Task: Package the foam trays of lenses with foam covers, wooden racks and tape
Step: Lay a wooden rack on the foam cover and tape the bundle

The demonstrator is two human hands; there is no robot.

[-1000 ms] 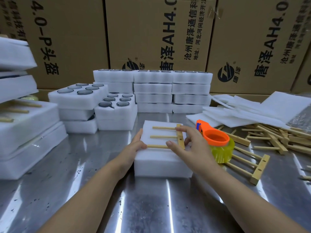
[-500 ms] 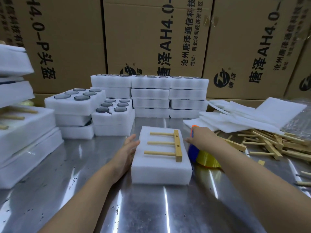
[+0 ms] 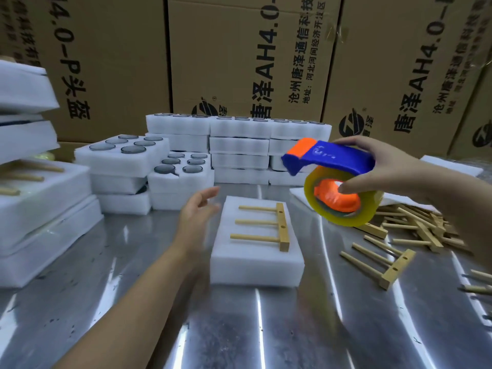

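Hands differed. The right hand (image 3: pixel 399 177) was curled round a blue and orange tape dispenser (image 3: pixel 332 158), fingers over its blue top and thumb on the orange hub. It held the dispenser in the air, with the yellowish tape roll (image 3: pixel 343 217) hanging below. The left hand (image 3: pixel 197 211) was blurred, its fingers straight and loosely spread, gripping nothing; whether it touched anything could not be told.

Between the two hands and lower than the dispenser, a closed foam package (image 3: pixel 255 265) lay flat on the steel desk (image 3: pixel 239 331), just right of the left hand. A three-pronged wooden rack (image 3: pixel 266 227) lay on its cover, crossbar toward the right hand.

Beyond the left hand an open foam tray (image 3: pixel 119 166) sat on a short stack, with dark round lenses (image 3: pixel 133 149) in its wells. A second tray (image 3: pixel 181 182) beside it was also filled. Farther back ran a row of stacked trays (image 3: pixel 239 145). Far to the left of the left hand stood taller foam packages (image 3: pixel 40 209) with racks on top. Below the right hand lay a loose rack (image 3: pixel 386 265), with a heap of racks (image 3: pixel 423 227) under the wrist and white foam sheets (image 3: pixel 452 167) beyond it.

Behind everything, cardboard boxes (image 3: pixel 239 49) bore sideways print: "唐泽AH4.0", "沧州唐泽通信科技" and "地址:河北河间经济开". The box beyond the left hand read "4.0-P头盔".
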